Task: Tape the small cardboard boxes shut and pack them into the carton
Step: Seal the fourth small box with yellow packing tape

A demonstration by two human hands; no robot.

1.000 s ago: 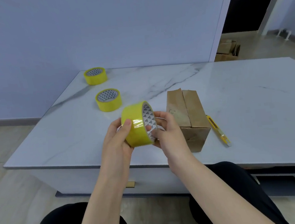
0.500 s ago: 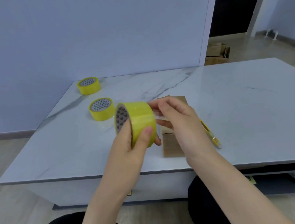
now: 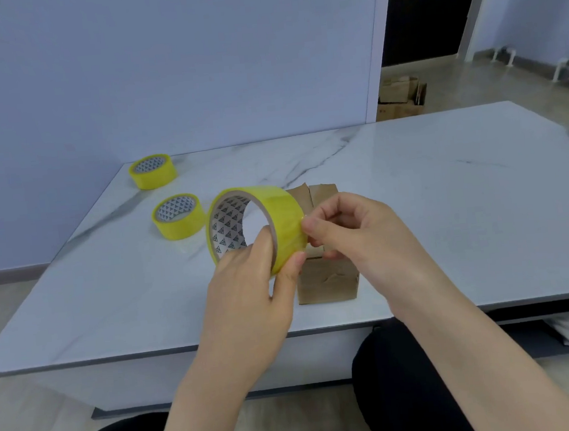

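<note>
The small cardboard box sat on the tabletop directly behind the hands, its unsealed flaps running away from the person, nearer the right hand. The left hand clamped the yellow tape roll; the right pinched at its outer face. Half a second earlier that hand sat higher, not yet at the tape's edge.

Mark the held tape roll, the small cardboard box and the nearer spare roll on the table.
held tape roll (image 3: pixel 284 212): head view, on the yellow outer band.
small cardboard box (image 3: pixel 328 282): head view, on the front face below the hands.
nearer spare roll (image 3: pixel 182 226): head view, on its yellow side wall.
</note>
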